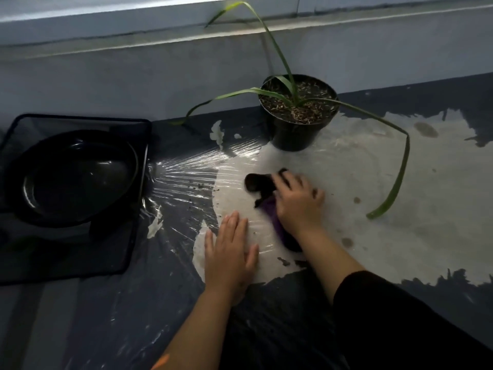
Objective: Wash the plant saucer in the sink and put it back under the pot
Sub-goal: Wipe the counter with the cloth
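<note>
Left hand [229, 249] is pressing flat on the worktop [400, 236]; right hand [298, 201] is gripping a cloth [269, 209]; saucer [72, 177] is lying far left, nearer the left hand.

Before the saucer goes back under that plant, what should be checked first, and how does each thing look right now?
1. Saucer free to lift: ok, it sits alone in the black tray.
2. Saucer dry: cannot tell, too dark and glossy.
3. Floor spot wiped: not ok, the right hand grips a dark cloth there.
4. Left hand free: not ok, flat on the plastic film.
5. Pot upright: ok.
6. Soil crumbs gone: not ok.
</note>
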Tool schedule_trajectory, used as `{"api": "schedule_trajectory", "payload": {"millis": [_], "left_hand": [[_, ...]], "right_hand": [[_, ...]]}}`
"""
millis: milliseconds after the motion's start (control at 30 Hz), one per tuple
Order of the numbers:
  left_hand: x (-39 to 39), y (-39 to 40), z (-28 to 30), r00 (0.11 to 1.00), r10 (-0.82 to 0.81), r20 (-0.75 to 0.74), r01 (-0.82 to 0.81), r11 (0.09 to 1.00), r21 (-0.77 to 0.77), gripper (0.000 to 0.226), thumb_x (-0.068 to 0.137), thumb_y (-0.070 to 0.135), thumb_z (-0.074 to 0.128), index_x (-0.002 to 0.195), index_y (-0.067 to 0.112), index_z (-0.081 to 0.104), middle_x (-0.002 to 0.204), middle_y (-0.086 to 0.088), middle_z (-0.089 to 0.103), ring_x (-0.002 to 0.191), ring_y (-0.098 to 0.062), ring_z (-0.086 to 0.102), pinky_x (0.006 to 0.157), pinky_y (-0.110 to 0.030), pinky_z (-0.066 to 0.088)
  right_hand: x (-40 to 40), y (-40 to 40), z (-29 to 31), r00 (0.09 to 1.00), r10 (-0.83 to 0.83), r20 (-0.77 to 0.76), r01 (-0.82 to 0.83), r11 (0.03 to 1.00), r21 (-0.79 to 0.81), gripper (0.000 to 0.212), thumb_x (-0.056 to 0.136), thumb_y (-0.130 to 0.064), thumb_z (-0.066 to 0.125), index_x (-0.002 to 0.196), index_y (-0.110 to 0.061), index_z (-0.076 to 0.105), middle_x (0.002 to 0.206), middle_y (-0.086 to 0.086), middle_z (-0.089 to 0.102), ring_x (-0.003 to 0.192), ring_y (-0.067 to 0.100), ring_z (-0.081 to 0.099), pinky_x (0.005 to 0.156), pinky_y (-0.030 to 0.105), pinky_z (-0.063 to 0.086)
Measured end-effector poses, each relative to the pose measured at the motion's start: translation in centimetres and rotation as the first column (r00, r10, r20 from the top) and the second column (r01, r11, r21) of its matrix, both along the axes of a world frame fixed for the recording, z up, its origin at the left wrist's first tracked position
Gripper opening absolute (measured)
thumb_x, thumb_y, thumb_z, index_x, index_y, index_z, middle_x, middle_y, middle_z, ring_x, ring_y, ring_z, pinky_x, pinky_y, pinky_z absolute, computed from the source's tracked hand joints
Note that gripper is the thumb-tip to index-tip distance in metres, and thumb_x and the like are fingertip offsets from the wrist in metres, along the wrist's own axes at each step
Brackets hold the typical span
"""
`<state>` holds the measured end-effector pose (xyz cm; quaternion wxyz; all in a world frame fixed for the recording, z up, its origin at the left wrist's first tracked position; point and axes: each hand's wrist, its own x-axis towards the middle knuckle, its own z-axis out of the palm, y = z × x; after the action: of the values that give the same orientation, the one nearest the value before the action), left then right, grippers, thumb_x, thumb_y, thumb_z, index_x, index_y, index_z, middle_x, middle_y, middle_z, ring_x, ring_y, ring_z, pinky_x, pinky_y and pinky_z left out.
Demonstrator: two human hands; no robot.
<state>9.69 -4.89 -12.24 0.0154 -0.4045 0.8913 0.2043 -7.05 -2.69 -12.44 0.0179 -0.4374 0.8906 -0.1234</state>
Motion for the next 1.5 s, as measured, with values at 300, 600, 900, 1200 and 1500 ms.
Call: {"api": "schedule_trajectory", "payload": {"millis": [300,600,900,1200,1500], "left_hand": [[1.0,-3.0,1.3,0.979,0.139,-0.147,-0.141,0.99,-0.006,0.059,0.09,0.039,0.031,0.144,0.016,0.034,0.153,-0.003,0.029,0.143,-0.019,0.022,0.113,-0.037,0.021],[5.1,-7.5,0.1,0.943,0.333,-0.024,-0.334,0.938,-0.088,0.06,0.098,0.035,0.033,0.149,0.013,0.014,0.159,-0.002,0.007,0.147,-0.02,-0.001,0.118,-0.039,0.0],[5.1,-7.5,-0.6,0.947,0.321,-0.008,-0.319,0.939,-0.125,0.063,0.097,0.036,0.029,0.15,0.013,0.003,0.16,-0.002,-0.004,0.146,-0.019,-0.01,0.116,-0.037,-0.009],[5.1,-7.5,-0.6,0.949,0.316,0.001,-0.313,0.941,-0.13,0.064,0.095,0.04,0.019,0.15,0.014,-0.002,0.159,-0.001,-0.01,0.145,-0.019,-0.014,0.115,-0.036,-0.013],[5.2,-7.5,-0.7,0.956,0.293,0.0,-0.291,0.949,-0.122,0.063,0.099,0.038,0.023,0.149,0.014,-0.006,0.158,-0.003,-0.015,0.145,-0.021,-0.017,0.114,-0.037,-0.013]], "right_hand": [[4.3,0.2,-0.1,0.985,0.171,-0.007,-0.171,0.985,0.009,0.053,0.075,-0.045,0.042,0.114,-0.018,0.066,0.114,0.01,0.066,0.103,0.03,0.062,0.077,0.042,0.049],[1.9,-3.9,0.1,1.0,0.006,0.014,-0.005,0.998,-0.067,0.038,0.085,-0.025,0.057,0.122,-0.017,0.061,0.126,0.01,0.058,0.111,0.034,0.053,0.085,0.049,0.039],[2.6,-7.8,-0.6,0.973,0.23,-0.015,-0.23,0.97,-0.074,0.045,0.09,-0.033,0.044,0.133,-0.021,0.049,0.136,0.006,0.049,0.126,0.03,0.043,0.095,0.046,0.035],[1.8,-12.2,-0.3,0.999,0.01,0.036,-0.007,0.996,-0.084,0.043,0.097,-0.03,0.041,0.14,-0.025,0.039,0.146,0.0,0.036,0.132,0.026,0.031,0.101,0.043,0.028],[2.2,-12.5,-1.0,0.89,0.453,0.047,-0.436,0.878,-0.197,0.038,0.093,-0.026,0.05,0.131,-0.027,0.053,0.138,-0.003,0.049,0.129,0.023,0.038,0.097,0.042,0.027]]}}
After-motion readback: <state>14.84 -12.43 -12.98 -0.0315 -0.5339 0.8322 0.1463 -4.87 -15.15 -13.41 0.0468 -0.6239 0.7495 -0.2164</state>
